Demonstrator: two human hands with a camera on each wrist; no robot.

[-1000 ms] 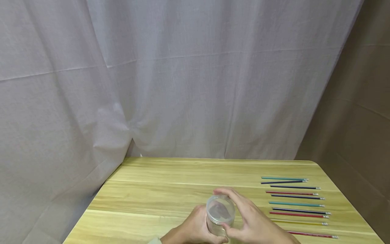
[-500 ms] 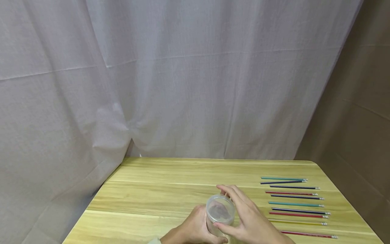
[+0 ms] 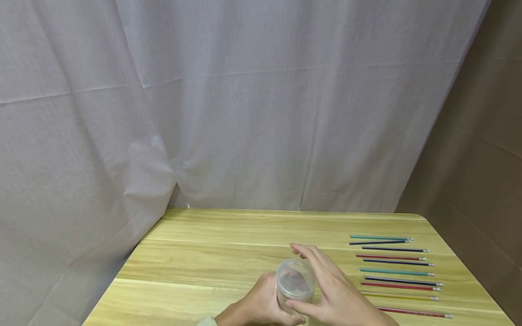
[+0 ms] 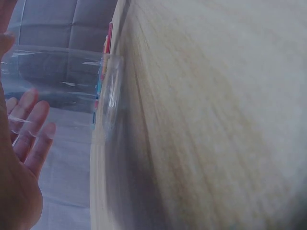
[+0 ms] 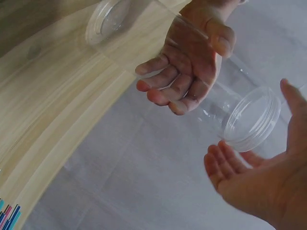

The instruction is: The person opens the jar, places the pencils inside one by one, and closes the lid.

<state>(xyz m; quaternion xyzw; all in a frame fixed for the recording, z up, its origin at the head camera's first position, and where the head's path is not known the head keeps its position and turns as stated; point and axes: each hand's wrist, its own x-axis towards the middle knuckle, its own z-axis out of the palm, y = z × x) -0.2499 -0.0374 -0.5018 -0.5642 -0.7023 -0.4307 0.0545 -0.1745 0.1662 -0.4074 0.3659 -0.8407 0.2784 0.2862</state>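
Observation:
A clear cylindrical plastic jar (image 3: 285,304) stands roughly upright near the table's front, topped by a clear ridged lid (image 3: 295,278). My left hand (image 3: 263,301) grips the jar's side, its fingers curled round the wall, as the right wrist view shows through the plastic. Around the lid is my right hand (image 3: 336,292), fingers loosely bent and spread from the thumb. In the right wrist view its fingertips (image 5: 223,146) lie close to the lid's edge, and the thumb stands apart from it. The jar's base (image 4: 113,96) is at or just above the tabletop; I cannot tell which.
Several pencils (image 3: 397,273) in teal, dark blue, red and yellow lie roughly parallel on the right of the wooden table (image 3: 195,258), their eraser ends to the right. A grey curtain (image 3: 253,113) hangs behind the table, and a brown one (image 3: 477,181) at the right.
My right hand has loosened from the lid: its fingers have lifted off the far rim and the thumb has shifted left along the front. The left hand and jar have hardly moved.

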